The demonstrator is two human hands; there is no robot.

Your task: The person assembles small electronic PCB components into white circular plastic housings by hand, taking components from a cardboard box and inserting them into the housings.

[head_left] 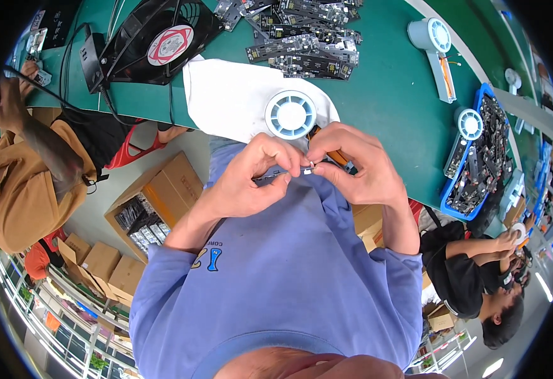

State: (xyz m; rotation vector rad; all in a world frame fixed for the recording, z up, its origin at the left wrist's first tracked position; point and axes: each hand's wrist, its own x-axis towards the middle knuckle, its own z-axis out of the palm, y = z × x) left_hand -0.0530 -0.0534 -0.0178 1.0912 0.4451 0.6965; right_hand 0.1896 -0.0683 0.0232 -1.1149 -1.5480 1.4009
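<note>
Close to my chest, both hands meet over a narrow dark circuit board. My left hand is closed, pinching the board's end between thumb and fingers. Thumb and forefinger of my right hand pinch together at a small white connector at the board's edge. Just beyond my fingertips, a light blue round fan head lies on a white cloth at the table's edge. Orange wires and a dark part run from below it, mostly hidden behind my right hand.
Circuit boards lie piled at the far side of the green table. A black fan stands far left. Right are another light blue fan unit and a blue bin of boards. People work on both sides; cardboard boxes stand below left.
</note>
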